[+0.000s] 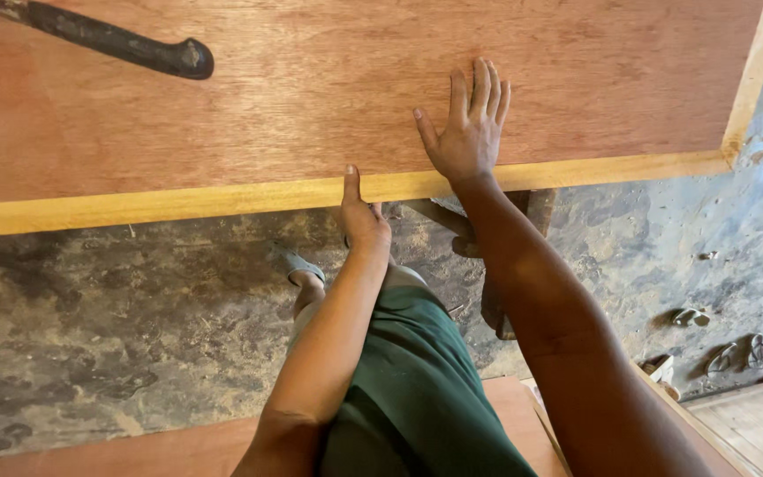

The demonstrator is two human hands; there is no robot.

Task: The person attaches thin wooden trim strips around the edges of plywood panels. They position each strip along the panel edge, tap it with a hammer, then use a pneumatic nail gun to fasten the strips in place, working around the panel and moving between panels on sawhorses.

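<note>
A large reddish plywood panel (pixel 311 97) with a pale yellow wooden edge strip (pixel 178 203) fills the upper part of the head view. My right hand (pixel 468 128) lies flat on the panel near its front edge, fingers spread. My left hand (pixel 361 216) grips the edge strip from below, thumb pressed up against the strip and the fingers curled under, hidden. My leg in green shorts (pixel 408 380) and my foot in a grey sandal (pixel 298 265) show beneath the arms.
A dark long-handled tool (pixel 125 44) lies on the panel at the upper left. Below is a stained concrete floor (pixel 90 327). Another reddish board (pixel 134 450) runs along the bottom, a wooden frame (pixel 752 424) sits at the lower right, with dark wooden supports (pixel 487 300) under the panel.
</note>
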